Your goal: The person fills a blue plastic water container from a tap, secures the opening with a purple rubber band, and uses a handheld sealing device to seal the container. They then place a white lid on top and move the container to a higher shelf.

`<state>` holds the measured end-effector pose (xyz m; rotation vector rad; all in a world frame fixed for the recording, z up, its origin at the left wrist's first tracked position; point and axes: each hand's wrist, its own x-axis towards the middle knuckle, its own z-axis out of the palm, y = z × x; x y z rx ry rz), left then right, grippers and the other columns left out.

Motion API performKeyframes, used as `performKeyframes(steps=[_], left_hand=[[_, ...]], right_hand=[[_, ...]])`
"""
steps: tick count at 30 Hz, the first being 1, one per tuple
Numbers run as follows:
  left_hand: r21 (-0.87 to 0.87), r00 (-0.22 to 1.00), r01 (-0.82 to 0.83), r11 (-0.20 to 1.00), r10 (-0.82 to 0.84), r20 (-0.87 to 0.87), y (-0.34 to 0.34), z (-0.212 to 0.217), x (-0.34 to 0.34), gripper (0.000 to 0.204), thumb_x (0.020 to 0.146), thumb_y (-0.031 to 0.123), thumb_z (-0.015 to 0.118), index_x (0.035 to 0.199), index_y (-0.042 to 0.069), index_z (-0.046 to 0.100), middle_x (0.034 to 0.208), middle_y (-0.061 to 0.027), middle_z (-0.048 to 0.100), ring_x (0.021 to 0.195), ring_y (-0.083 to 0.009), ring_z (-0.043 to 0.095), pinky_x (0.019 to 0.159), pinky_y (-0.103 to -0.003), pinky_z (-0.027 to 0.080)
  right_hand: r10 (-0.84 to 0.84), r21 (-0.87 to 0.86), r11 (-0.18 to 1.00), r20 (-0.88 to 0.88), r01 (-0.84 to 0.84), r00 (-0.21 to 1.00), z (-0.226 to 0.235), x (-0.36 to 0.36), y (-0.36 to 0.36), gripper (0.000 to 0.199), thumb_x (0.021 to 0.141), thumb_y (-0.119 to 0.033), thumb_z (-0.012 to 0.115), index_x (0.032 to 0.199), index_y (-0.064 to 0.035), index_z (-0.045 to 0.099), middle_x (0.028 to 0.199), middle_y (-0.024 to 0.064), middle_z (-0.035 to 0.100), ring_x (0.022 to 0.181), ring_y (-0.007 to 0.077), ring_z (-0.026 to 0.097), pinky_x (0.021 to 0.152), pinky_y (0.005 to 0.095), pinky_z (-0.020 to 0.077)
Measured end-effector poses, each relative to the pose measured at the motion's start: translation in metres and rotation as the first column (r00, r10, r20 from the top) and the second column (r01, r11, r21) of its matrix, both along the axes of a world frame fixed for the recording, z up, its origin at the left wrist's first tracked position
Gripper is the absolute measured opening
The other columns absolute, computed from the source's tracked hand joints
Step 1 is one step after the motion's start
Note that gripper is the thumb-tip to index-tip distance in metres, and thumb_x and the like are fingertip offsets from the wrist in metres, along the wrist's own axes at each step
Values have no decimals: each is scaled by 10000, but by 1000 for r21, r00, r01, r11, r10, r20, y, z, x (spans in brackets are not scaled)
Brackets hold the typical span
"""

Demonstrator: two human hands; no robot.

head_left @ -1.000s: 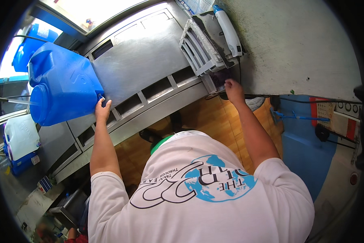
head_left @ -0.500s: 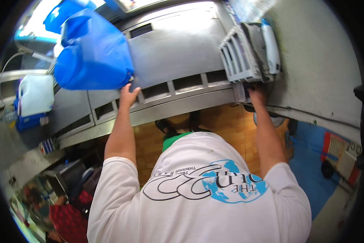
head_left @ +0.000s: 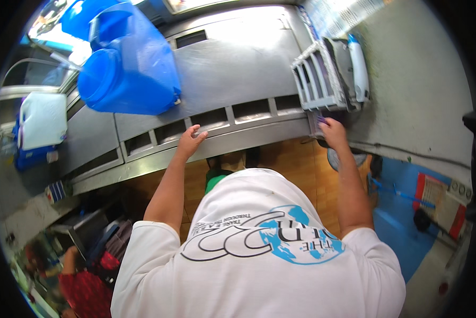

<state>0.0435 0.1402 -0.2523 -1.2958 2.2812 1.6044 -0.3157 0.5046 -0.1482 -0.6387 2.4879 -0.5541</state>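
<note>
My left hand (head_left: 192, 142) hovers at the slotted front edge of the steel counter (head_left: 238, 69), fingers apart and holding nothing. To its upper left stands a big blue plastic jerrycan (head_left: 126, 74), apart from the hand. My right hand (head_left: 334, 134) is closed just below the grey plastic rack (head_left: 317, 82) at the counter's right end. A thin purple thing (head_left: 321, 120) shows at its fingertips; its kind is too small to tell. Beside the rack, a white bottle with a blue top (head_left: 359, 71) lies along the wall.
A white jug (head_left: 43, 121) sits on a blue container at the far left. A cable (head_left: 407, 151) runs along the right wall ledge, above a blue floor area (head_left: 402, 212). A person in red (head_left: 87, 289) is at the lower left, behind me.
My left hand has left the jerrycan's lower corner and moved right along the counter edge. My right hand has drawn out slightly from beneath the rack, a purple thing now showing at its fingertips.
</note>
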Motion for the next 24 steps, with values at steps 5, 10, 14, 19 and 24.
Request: performKeyframes(steps=[5, 10, 14, 19, 24], left_hand=[[478, 949, 262, 838, -133, -287, 21, 82, -63, 564, 881, 342, 705, 1323, 38, 533, 1243, -117, 613, 1145, -195, 573, 1004, -341, 434], [590, 892, 324, 740, -32, -450, 6, 107, -82, 287, 914, 261, 680, 1115, 63, 625, 1009, -45, 671, 964, -124, 599, 932, -299, 446], [644, 925, 98, 759, 169, -341, -28, 108, -69, 173, 931, 246, 664, 1006, 93, 634, 913, -20, 676, 849, -101, 624, 829, -277, 502], [802, 912, -24, 596, 341, -227, -54, 90, -41, 119, 948, 238, 638, 1001, 131, 633, 902, -5, 692, 815, -118, 649, 785, -294, 517], [851, 932, -14, 525, 315, -179, -61, 75, -8, 142, 942, 257, 645, 1036, 151, 628, 906, 22, 689, 827, -115, 646, 800, -310, 508]], right_hand=[[128, -323, 790, 918, 521, 375, 29, 91, -92, 345, 958, -297, 552, 1218, -72, 579, 1034, 61, 678, 835, 155, 664, 752, 295, 518], [274, -375, 773, 925, 512, 264, 41, 139, -172, 427, 980, -386, 487, 1248, -58, 545, 1105, 86, 670, 941, 189, 657, 831, 335, 503], [182, -291, 710, 955, 641, 232, 29, 158, -204, 459, 990, -461, 414, 1233, -95, 545, 1107, 88, 661, 985, 183, 644, 850, 347, 497], [-15, -187, 752, 954, 632, 300, 7, 205, -246, 360, 909, -368, 627, 1182, -142, 562, 1072, 1, 641, 962, 123, 575, 840, 313, 423], [-28, -290, 706, 900, 646, 434, -13, 236, -297, 129, 917, -245, 630, 1025, -180, 599, 977, -48, 657, 894, 74, 564, 756, 278, 381]])
